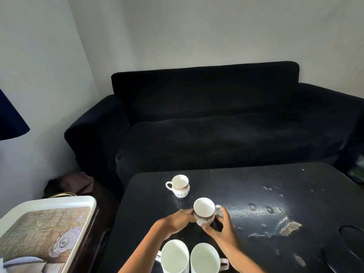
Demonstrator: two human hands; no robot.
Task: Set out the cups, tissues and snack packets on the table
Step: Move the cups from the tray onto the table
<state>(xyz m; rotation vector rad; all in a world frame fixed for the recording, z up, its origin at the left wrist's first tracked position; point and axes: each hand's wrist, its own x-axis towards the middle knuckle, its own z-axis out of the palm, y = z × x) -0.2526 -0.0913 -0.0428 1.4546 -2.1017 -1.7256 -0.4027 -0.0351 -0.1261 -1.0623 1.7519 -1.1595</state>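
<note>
Several white cups with patterned bands stand on the black table (246, 186). One cup (179, 185) stands alone toward the far left of the table, handle to the left. A second cup (204, 211) sits mid-table; my left hand (177, 221) and my right hand (222, 227) both hold it, fingers curled round its sides. Two more cups, one (174, 256) on the left and one (204, 259) on the right, stand side by side at the near edge between my forearms. No tissues or snack packets are visible.
A white-rimmed tray (65, 200) with a woven-pattern picture sits on a surface at the lower left. A black sofa (216, 125) stands behind the table. The tabletop is scratched and worn at the right. A dark round object (352, 245) lies at its right edge.
</note>
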